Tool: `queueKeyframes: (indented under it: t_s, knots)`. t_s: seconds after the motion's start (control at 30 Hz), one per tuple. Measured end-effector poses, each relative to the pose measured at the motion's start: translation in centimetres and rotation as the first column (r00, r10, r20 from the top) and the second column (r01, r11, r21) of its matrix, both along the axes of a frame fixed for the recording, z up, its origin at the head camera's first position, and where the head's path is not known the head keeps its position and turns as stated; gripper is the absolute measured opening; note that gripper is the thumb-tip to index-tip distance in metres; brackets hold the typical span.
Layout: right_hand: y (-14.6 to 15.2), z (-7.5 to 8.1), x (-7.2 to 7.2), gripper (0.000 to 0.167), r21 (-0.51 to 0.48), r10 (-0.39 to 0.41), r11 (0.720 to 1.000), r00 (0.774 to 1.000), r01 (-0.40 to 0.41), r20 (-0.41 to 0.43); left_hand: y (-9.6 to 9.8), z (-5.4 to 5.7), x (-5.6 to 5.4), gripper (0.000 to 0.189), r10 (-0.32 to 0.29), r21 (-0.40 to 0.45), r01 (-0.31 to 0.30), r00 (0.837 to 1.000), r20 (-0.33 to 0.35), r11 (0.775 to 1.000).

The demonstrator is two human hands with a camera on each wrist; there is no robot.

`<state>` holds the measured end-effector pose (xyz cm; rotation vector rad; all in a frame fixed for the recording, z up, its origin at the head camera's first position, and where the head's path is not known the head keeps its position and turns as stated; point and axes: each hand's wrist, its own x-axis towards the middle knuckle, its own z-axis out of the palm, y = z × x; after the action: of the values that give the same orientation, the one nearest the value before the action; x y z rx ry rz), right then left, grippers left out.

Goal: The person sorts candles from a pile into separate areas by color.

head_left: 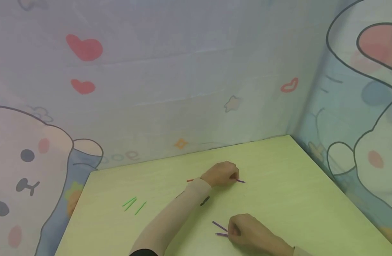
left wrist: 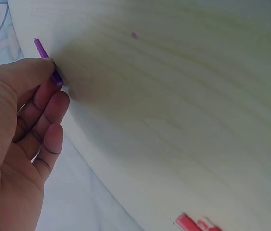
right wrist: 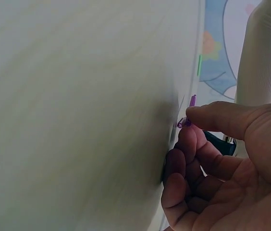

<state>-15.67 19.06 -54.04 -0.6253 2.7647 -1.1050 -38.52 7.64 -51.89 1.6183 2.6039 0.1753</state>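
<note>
My left hand (head_left: 222,173) is over the far middle of the table. It pinches a thin purple stick (left wrist: 41,48) between thumb and fingertips, close to the tabletop; one end (head_left: 241,181) shows past the fingers in the head view. Nearer the front, my right hand (head_left: 248,229) has thumb and index finger closed at the ends of two purple sticks (head_left: 220,225). They point left, slightly spread apart. From the right wrist, a purple stick (right wrist: 193,100) rises beyond the thumb tip, and the fingers partly hide the purple ends.
Three thin green sticks (head_left: 130,204) lie on the left part of the pale wooden table (head_left: 279,199). Red sticks (left wrist: 188,222) lie left of my left hand, mostly hidden by the wrist in the head view. A small purple spot (left wrist: 134,35) is on the tabletop. Printed cloth (head_left: 183,71) hangs behind.
</note>
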Motion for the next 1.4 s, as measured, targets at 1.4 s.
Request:
queueKeyframes:
  t_s: [1.4]
  knots:
    - [3.1, 5.7, -1.5, 0.015, 0.034, -0.051, 0.998, 0.999, 0.052, -0.019, -8.6, 3.3, 2.1, 0.020, 0.052, 0.142, -0.043, 0.997, -0.058, 0.989]
